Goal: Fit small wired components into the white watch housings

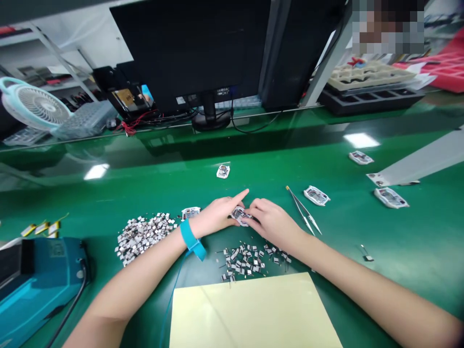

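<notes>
Circuit board (239, 215) sits between the 2 hands, above the green bench mat (337, 251). Its white edge and some silver bits show, but fingers hide most of it. The left hand (213, 216) has 1 finger stuck out straight, and the other fingers curl in toward the board. The right hand (272, 222) bends its fingers over the board. Both hands seem to hold it from 2 sides, so it may stay still, but I cannot tell if they pinch it tight.

Pile of shiny metal parts (141, 237) lies by the left hand, and loose small parts with thin wires (250, 258) lie below the hands. Both look set close so they are easy to reach. Tweezers (302, 210) lie just beside the right hand, likely for tiny parts. More white-edged boards (317, 195) rest apart on the mat. Blue strap (192, 240) on the left wrist has a thin cord, likely to keep static off the boards.
</notes>
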`<state>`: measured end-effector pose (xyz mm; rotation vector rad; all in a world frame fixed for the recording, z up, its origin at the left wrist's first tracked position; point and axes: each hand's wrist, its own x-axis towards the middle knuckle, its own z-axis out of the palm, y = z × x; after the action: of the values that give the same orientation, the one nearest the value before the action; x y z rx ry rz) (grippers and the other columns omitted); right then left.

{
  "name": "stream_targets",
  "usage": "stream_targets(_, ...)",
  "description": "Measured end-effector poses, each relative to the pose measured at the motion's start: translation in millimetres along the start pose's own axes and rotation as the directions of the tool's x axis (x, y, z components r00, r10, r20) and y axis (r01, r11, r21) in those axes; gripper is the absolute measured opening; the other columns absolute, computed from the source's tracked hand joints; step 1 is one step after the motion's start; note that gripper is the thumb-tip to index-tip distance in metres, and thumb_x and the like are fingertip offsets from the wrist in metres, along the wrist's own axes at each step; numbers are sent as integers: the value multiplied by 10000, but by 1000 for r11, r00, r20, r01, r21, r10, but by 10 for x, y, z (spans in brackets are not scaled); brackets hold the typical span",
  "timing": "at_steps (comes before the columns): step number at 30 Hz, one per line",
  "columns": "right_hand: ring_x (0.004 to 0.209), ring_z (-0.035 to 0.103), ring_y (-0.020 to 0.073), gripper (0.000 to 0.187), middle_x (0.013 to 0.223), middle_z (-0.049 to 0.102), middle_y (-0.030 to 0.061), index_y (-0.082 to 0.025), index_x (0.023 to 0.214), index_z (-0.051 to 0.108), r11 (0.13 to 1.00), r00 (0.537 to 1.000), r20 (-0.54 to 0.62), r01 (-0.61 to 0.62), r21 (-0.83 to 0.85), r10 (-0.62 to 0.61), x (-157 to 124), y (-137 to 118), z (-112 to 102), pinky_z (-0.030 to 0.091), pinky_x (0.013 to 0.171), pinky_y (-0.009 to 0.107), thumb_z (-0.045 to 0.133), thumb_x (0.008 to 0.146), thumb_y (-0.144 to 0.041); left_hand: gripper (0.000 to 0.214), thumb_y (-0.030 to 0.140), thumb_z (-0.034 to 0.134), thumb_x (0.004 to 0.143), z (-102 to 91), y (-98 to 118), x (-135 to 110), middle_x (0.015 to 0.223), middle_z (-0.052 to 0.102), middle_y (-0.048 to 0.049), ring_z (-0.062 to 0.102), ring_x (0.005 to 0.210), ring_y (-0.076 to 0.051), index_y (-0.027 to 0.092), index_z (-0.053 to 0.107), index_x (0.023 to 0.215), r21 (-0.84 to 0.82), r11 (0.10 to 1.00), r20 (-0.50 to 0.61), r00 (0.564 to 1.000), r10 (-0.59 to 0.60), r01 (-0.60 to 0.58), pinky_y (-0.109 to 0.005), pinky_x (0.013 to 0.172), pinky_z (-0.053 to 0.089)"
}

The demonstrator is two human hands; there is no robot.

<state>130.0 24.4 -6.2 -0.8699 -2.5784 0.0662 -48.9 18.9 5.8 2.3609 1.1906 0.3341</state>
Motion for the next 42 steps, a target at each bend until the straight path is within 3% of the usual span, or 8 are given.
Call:
stream_targets(7, 617, 436, 153, 134, 655, 502, 47, -122, 660, 570, 976, 997, -59, 35, -216, -49, -26, -94, -118, 350, 581, 279, 490, 768, -118, 773, 148, 650, 653, 79, 185, -37, 1037, 574, -37, 567, 890, -167, 210, 206, 1282, -98, 993, -192, 978, -78, 60, -315, 805, 474)
stream_targets(12, 635, 425, 153, 105, 664, 500, 44, -123, 711, 561, 973, 993, -99, 41, -228, -65, -36, -129, -312, 345, 601, 273, 475, 771, -127, 809, 168, 684, 618, 23, 347, -88, 1005, 587, -11, 579, 815, -118, 227, 217, 1276, -238, 970, -215, 972, -93, 41, -261, 775, 492)
stream_targets(16, 587, 374, 143, 175, 635, 493, 40, -142, 672, 556, 956, 975, -151, 120, -266, -164, -57, -123, -379, 311, 548, 268, 433, 794, -117, 788, 172, 693, 606, -7, 413, -109, 975, 603, -15, 582, 821, -126, 213, 258, 1262, -340, 939, -219, 966, -137, 56, -283, 797, 494)
stream_targets(19, 585, 366, 130, 197, 624, 494, 38, -138, 640, 552, 962, 965, -190, 134, -238, -182, -64, -122, -384, 323, 545, 257, 435, 795, -109, 788, 164, 700, 594, -31, 454, -124, 959, 611, -11, 581, 803, -133, 210, 271, 1254, -330, 942, -217, 965, -146, 68, -303, 788, 499)
stream_targets(27, 635, 481, 112, 187, 699, 557, 41, -130, 747, 588, 998, 973, -231, 1, 66, 14, -69, -176, -372, 421, 566, 232, 419, 829, -135, 740, 160, 673, 626, -77, 574, -159, 981, 610, -17, 579, 834, -158, 219, 269, 1243, -260, 960, -246, 955, -168, 102, -338, 785, 494)
stream_targets(31, 677, 526, 144, 225, 742, 587, 73, -111, 820, 583, 999, 980, -198, 5, -40, -13, -88, -211, -408, 453, 574, 270, 358, 833, -100, 716, 169, 673, 634, -53, 592, -161, 968, 611, -19, 581, 862, -175, 213, 275, 1228, -174, 978, -297, 941, -162, 114, -348, 785, 487)
stream_targets(35, 680, 530, 163, 209, 719, 589, 90, -97, 758, 573, 988, 975, -217, 23, -154, -57, -78, -228, -437, 450, 587, 290, 374, 816, -76, 714, 150, 693, 617, -47, 607, -165, 953, 617, -12, 586, 868, -175, 212, 296, 1207, -169, 979, -340, 926, -164, 111, -343, 791, 487)
stream_targets(42, 695, 508, 91, 64, 731, 560, 11, -164, 729, 559, 952, 921, -363, -29, 304, 144, 4, -181, -442, 430, 619, 223, 540, 767, -116, 701, 191, 722, 601, -91, 652, -201, 950, 622, 3, 601, 864, -132, 235, 329, 1180, -431, 902, -399, 892, -212, 22, -267, 792, 501)
